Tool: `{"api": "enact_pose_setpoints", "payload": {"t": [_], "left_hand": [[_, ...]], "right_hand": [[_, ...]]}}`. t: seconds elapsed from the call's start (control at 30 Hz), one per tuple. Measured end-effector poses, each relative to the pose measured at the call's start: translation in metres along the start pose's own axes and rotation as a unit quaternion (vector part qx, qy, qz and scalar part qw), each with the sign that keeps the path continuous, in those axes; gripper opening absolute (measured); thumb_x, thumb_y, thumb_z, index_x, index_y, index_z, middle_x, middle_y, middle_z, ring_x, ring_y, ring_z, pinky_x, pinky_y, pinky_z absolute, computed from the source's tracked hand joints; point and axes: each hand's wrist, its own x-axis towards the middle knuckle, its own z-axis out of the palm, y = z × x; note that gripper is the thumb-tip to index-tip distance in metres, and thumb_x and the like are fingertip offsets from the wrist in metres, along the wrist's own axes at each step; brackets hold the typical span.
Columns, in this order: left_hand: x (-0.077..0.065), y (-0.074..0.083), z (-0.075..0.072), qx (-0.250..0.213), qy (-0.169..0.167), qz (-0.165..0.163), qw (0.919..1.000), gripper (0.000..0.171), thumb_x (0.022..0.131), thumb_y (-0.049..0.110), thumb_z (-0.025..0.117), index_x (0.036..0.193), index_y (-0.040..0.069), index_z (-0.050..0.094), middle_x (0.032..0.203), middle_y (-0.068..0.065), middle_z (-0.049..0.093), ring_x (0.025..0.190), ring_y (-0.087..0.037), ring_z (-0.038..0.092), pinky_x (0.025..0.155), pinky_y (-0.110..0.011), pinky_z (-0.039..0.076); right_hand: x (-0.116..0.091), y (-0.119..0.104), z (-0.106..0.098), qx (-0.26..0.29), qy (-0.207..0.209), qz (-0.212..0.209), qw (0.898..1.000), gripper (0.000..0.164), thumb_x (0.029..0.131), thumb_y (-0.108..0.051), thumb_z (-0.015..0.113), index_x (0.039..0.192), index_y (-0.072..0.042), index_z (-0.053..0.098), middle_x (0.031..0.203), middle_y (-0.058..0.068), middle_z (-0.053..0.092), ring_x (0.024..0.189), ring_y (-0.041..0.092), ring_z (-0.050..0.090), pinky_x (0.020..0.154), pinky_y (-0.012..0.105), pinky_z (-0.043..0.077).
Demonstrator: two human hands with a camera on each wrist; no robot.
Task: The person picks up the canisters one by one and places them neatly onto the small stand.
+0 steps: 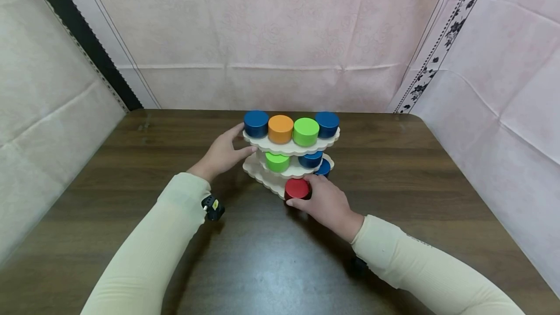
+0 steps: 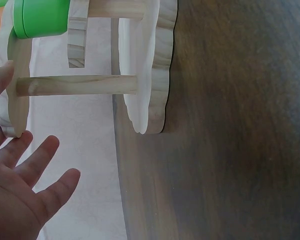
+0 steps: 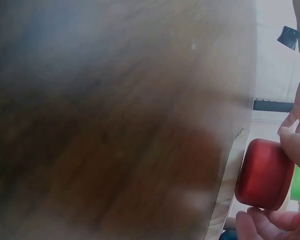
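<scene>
A wooden stand [image 1: 286,149] with three pale, scallop-edged tiers stands on the table. My left hand [image 1: 222,157] holds the left edge of its top tier between thumb and fingers; the other fingers are spread in the left wrist view. At the front of the lowest tier, my right hand [image 1: 325,203] pinches a round red tin [image 1: 296,188] between thumb and fingers. In the right wrist view the red tin [image 3: 262,175] sits at the tier's surface; whether it touches cannot be told. Along the top tier are a blue tin [image 1: 255,124], an orange tin [image 1: 280,129], a green tin [image 1: 306,131] and another blue tin [image 1: 327,124].
The middle tier bears a green tin [image 1: 277,162] and a blue tin [image 1: 310,159]. Another blue tin [image 1: 323,167] is on the lowest tier, partly hidden. A dark wooden table [image 1: 245,266] lies beneath. Pale patterned cloth [image 1: 280,28] hangs behind and at both sides.
</scene>
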Motion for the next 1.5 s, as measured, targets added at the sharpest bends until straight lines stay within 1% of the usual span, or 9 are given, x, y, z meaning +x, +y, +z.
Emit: {"api": "enact_pose_setpoints", "payload": {"t": [0.2,0.37,0.5,0.67,0.9,1.1,1.23,1.37,1.5], "left_hand": [[0.0002,0.0008,0.0004,-0.003,0.000,0.003,1.0000,0.077,0.093,0.035,0.064,0.155,0.014,0.022,0.154,-0.009,0.034,0.134,-0.031,0.041,0.105,-0.053,0.039],[-0.0004,0.0015,0.0008,-0.002,-0.001,0.002,1.0000,0.077,0.093,0.035,0.064,0.155,0.015,0.022,0.154,-0.009,0.033,0.134,-0.031,0.040,0.105,-0.053,0.039],[-0.0006,0.0020,0.0009,-0.003,0.000,0.002,1.0000,0.077,0.093,0.035,0.064,0.155,0.014,0.022,0.155,-0.009,0.033,0.134,-0.031,0.040,0.106,-0.053,0.039],[0.0004,0.0019,0.0013,-0.004,0.000,0.003,1.0000,0.077,0.093,0.036,0.064,0.155,0.015,0.023,0.155,-0.008,0.033,0.134,-0.031,0.041,0.106,-0.053,0.039],[-0.0009,0.0015,0.0004,-0.003,-0.001,-0.001,1.0000,0.077,0.093,0.036,0.064,0.155,0.015,0.022,0.154,-0.009,0.034,0.134,-0.030,0.041,0.106,-0.053,0.039],[-0.0026,0.0026,-0.0007,-0.002,0.000,-0.004,1.0000,0.077,0.093,0.035,0.064,0.155,0.015,0.022,0.154,-0.009,0.034,0.134,-0.031,0.041,0.105,-0.053,0.039],[-0.0038,0.0030,-0.0012,-0.002,-0.001,-0.005,1.0000,0.077,0.093,0.035,0.064,0.155,0.015,0.022,0.154,-0.010,0.035,0.134,-0.031,0.041,0.105,-0.054,0.039],[-0.0036,0.0029,-0.0012,-0.004,-0.002,-0.009,1.0000,0.078,0.093,0.036,0.064,0.155,0.016,0.022,0.154,-0.010,0.034,0.134,-0.032,0.040,0.104,-0.054,0.039],[-0.0038,0.0026,-0.0013,-0.003,-0.004,-0.009,0.9999,0.078,0.093,0.036,0.064,0.155,0.016,0.021,0.154,-0.010,0.034,0.135,-0.033,0.040,0.105,-0.055,0.039]], "right_hand": [[0.0016,0.0025,0.0002,0.009,0.006,-0.003,1.000,0.060,0.077,-0.045,0.080,0.119,-0.007,0.060,0.106,0.005,0.064,0.087,0.019,0.056,0.065,0.029,0.051],[0.0028,0.0039,0.0007,0.008,0.011,-0.006,1.000,0.056,0.078,-0.044,0.079,0.117,-0.007,0.061,0.100,0.003,0.066,0.080,0.017,0.055,0.061,0.026,0.048],[0.0035,0.0048,0.0006,0.009,0.010,0.002,1.000,0.055,0.078,-0.043,0.079,0.114,-0.006,0.062,0.094,0.004,0.066,0.075,0.017,0.055,0.058,0.025,0.045],[0.0036,0.0072,-0.0002,0.013,0.017,0.015,1.000,0.047,0.079,-0.040,0.079,0.106,-0.004,0.063,0.090,0.006,0.067,0.071,0.017,0.056,0.056,0.025,0.046],[0.0048,0.0056,-0.0024,0.016,0.023,0.008,1.000,0.041,0.081,-0.036,0.078,0.103,-0.006,0.061,0.084,0.003,0.065,0.065,0.016,0.053,0.051,0.025,0.043],[0.0066,0.0024,-0.0029,-0.035,0.044,-0.026,0.998,0.040,0.081,-0.036,0.078,0.101,-0.007,0.059,0.079,0.001,0.059,0.062,0.016,0.049,0.046,0.026,0.040],[0.0078,0.0021,-0.0027,-0.063,0.055,-0.045,0.995,0.041,0.081,-0.036,0.078,0.103,-0.007,0.059,0.081,0.002,0.059,0.062,0.016,0.049,0.045,0.025,0.040],[0.0080,0.0016,-0.0035,-0.073,0.057,-0.052,0.994,0.039,0.081,-0.035,0.078,0.103,-0.008,0.060,0.084,0.003,0.060,0.063,0.016,0.049,0.045,0.025,0.040],[0.0078,0.0009,-0.0046,-0.072,0.049,-0.049,0.995,0.037,0.082,-0.034,0.077,0.102,-0.008,0.059,0.082,0.003,0.059,0.063,0.017,0.049,0.045,0.025,0.039]]}}
